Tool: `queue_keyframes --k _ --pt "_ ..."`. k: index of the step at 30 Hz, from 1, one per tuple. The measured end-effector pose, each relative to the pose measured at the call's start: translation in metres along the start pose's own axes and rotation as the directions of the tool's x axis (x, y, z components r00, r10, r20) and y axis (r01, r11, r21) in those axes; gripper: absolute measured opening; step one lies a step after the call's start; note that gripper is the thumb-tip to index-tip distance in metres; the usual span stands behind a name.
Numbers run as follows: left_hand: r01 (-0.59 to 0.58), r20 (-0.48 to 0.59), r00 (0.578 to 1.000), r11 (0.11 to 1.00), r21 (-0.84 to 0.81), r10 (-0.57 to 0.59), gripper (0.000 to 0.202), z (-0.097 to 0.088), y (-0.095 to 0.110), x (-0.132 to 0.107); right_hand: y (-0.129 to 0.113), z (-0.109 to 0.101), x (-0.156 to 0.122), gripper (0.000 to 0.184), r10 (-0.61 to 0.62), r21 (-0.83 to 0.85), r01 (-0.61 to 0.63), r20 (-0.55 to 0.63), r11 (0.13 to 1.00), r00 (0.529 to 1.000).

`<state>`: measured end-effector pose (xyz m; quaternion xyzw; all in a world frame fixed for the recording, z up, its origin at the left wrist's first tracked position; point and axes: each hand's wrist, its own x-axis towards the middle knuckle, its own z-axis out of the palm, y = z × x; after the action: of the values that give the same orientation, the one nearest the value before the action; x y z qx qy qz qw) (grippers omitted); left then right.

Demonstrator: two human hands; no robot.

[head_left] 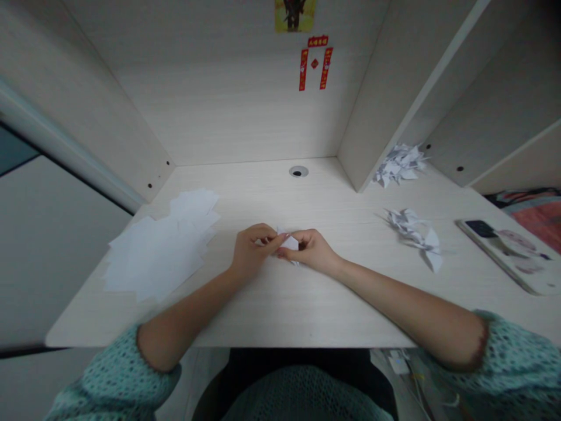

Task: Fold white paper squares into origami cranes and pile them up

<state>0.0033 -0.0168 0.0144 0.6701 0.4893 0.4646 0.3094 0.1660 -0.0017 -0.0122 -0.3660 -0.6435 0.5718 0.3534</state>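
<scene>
My left hand and my right hand meet at the middle of the pale wooden desk. Both pinch a small folded piece of white paper between their fingertips, just above the desk top. The fingers of each hand are curled closed on it, and they hide most of the paper. Both forearms are bare, with teal knitted sleeves pushed up near the elbows.
A loose spread of white paper sheets lies at the left. Several folded white paper figures lie at the right, and a heap of them sits in the side shelf. A phone on a book lies far right. A cable hole is at the back.
</scene>
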Motion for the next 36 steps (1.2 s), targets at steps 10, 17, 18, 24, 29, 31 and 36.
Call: queue_keyframes --k 10,17,18,24,29,31,36 --pt "0.157 -0.029 0.987 0.981 -0.112 -0.161 0.030 -0.0021 -0.0058 0.0049 -0.0016 0.0008 0.0010 0.035 0.066 0.121 -0.068 0.024 0.990 0.998" --pt "0.248 -0.042 0.964 0.942 -0.225 -0.263 0.031 0.0005 -0.0082 0.0043 -0.0049 0.0041 0.0013 0.037 0.063 0.160 -0.065 0.017 0.985 0.998" --pt "0.246 -0.065 0.961 0.942 -0.228 -0.267 0.031 0.0003 -0.0081 0.0046 -0.0042 0.0048 0.0014 0.035 0.083 0.171 -0.084 0.014 0.982 0.996" --pt "0.244 -0.164 0.945 0.945 -0.217 -0.282 0.032 -0.0037 -0.0059 0.0091 0.0022 0.0067 0.0019 0.038 0.120 0.215 -0.121 0.017 0.969 0.993" --pt "0.249 -0.160 0.944 0.943 -0.221 -0.287 0.032 -0.0045 -0.0039 0.0098 0.0020 0.0063 0.0025 0.038 0.114 0.213 -0.114 0.013 0.970 0.993" --pt "0.253 -0.163 0.943 0.942 -0.221 -0.291 0.032 -0.0042 -0.0045 0.0096 0.0012 0.0061 0.0027 0.037 0.117 0.224 -0.118 0.018 0.968 0.993" --pt "0.253 -0.172 0.939 0.938 -0.238 -0.298 0.030 -0.0028 -0.0075 0.0098 -0.0020 0.0053 0.0026 0.037 0.109 0.224 -0.111 0.021 0.968 0.994"
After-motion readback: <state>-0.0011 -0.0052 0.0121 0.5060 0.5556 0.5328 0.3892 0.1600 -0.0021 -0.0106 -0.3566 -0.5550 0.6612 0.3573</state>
